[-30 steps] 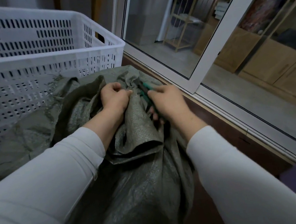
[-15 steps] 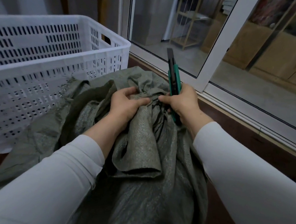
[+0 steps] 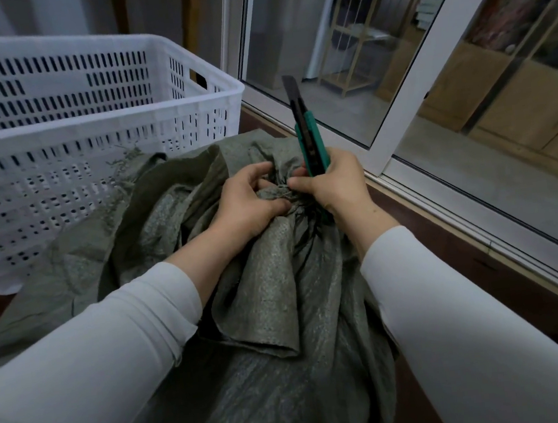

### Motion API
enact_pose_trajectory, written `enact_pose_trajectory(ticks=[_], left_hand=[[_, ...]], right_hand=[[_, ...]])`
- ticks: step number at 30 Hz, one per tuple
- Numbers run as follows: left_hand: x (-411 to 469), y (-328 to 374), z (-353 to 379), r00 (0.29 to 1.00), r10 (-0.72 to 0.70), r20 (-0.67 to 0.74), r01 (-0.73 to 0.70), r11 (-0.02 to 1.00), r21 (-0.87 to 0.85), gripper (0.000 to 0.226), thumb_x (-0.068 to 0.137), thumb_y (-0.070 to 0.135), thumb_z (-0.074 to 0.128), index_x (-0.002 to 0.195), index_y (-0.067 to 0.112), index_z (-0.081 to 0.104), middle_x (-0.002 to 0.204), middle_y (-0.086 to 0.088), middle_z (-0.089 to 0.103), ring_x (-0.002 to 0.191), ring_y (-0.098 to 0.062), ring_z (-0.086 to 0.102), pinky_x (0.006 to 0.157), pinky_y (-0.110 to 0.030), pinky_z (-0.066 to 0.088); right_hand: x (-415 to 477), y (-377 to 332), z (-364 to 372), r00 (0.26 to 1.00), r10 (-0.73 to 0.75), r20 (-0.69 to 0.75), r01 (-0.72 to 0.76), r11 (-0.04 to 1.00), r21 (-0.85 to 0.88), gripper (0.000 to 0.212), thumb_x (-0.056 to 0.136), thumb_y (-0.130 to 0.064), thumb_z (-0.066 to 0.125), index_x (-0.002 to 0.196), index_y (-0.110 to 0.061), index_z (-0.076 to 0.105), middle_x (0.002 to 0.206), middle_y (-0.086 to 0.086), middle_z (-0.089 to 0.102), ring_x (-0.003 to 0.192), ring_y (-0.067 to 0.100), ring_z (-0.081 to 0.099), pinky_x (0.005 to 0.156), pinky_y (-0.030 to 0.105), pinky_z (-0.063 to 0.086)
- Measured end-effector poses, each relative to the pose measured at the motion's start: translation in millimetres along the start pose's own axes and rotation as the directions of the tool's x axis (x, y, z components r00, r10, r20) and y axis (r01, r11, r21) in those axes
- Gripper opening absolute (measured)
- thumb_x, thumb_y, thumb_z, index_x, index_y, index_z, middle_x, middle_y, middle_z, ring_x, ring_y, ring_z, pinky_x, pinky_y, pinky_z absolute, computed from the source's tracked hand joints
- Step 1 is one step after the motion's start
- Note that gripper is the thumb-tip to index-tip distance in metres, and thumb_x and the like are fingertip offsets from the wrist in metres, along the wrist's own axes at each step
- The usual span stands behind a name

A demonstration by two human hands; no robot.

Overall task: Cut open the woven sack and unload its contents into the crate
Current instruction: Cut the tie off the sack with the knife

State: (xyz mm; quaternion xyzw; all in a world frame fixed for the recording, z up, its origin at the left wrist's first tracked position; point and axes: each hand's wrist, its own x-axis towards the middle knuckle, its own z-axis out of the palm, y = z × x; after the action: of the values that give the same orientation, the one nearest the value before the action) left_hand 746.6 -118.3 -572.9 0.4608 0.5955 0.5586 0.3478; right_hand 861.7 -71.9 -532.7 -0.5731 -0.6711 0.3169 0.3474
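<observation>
The sack point(image 3: 263, 302) slumps in the near middle, its tied neck bunched between both hands. The left hand point(image 3: 249, 200) grips the gathered cloth, and the right hand point(image 3: 333, 185) is wrapped round the knife point(image 3: 309, 139), tip pointing up. I'd pull the neck taut and slice away from the left fingers; the crate point(image 3: 89, 128) sits just behind, far left.

Grey-green woven plastic sack point(image 3: 264, 316) is covered in a fine speckled weave. White plastic crate point(image 3: 89, 124) is patterned with rows of slots. Slim utility knife point(image 3: 313, 149) is coloured teal and black.
</observation>
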Motion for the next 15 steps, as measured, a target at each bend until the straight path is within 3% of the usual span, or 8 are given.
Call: enact_pose_trajectory(ticks=[6,11,13,15], left_hand=[[-2.3,-0.7,-0.8,0.999,0.042,0.014,-0.043,0.997,0.059,0.08,0.065,-0.002,0.081,0.136,0.005,0.047,0.087,-0.007,0.065,0.09,-0.019,0.065,0.093,-0.036,0.053],[-2.9,-2.1,-0.8,0.998,0.048,0.043,-0.052,0.995,0.088,0.081,0.066,-0.001,0.081,0.138,0.006,0.045,0.082,0.002,0.063,0.09,-0.017,0.064,0.095,-0.037,0.052],[-2.8,1.1,-0.9,0.996,0.053,0.066,-0.063,0.986,0.152,0.082,0.068,0.006,0.081,0.14,0.009,0.043,0.095,-0.002,0.065,0.1,-0.019,0.064,0.098,-0.035,0.049],[-3.0,7.7,-1.2,0.989,0.08,0.125,-0.113,0.952,0.284,0.09,0.068,0.026,0.083,0.144,0.013,0.037,0.124,-0.008,0.059,0.12,-0.021,0.055,0.103,-0.027,0.04]], right_hand=[[-3.6,-3.8,6.0,0.998,-0.062,-0.021,0.06,0.995,-0.075,0.032,0.065,-0.015,0.081,0.064,-0.028,0.052,0.082,-0.004,0.071,0.086,0.02,0.069,0.085,0.043,0.054],[-0.1,-1.9,8.3,0.999,-0.028,-0.02,0.026,0.992,-0.122,0.023,0.062,-0.025,0.078,0.078,-0.022,0.062,0.091,0.003,0.074,0.089,0.024,0.069,0.083,0.044,0.055],[2.0,1.1,7.5,0.999,0.029,-0.033,-0.03,0.998,-0.046,0.025,0.055,-0.027,0.08,0.071,-0.023,0.061,0.087,0.002,0.074,0.086,0.024,0.07,0.083,0.045,0.056],[5.7,4.6,5.7,0.995,0.09,-0.052,-0.087,0.994,0.07,0.031,0.045,-0.03,0.081,0.068,-0.026,0.06,0.083,0.001,0.074,0.084,0.023,0.071,0.083,0.046,0.056]])
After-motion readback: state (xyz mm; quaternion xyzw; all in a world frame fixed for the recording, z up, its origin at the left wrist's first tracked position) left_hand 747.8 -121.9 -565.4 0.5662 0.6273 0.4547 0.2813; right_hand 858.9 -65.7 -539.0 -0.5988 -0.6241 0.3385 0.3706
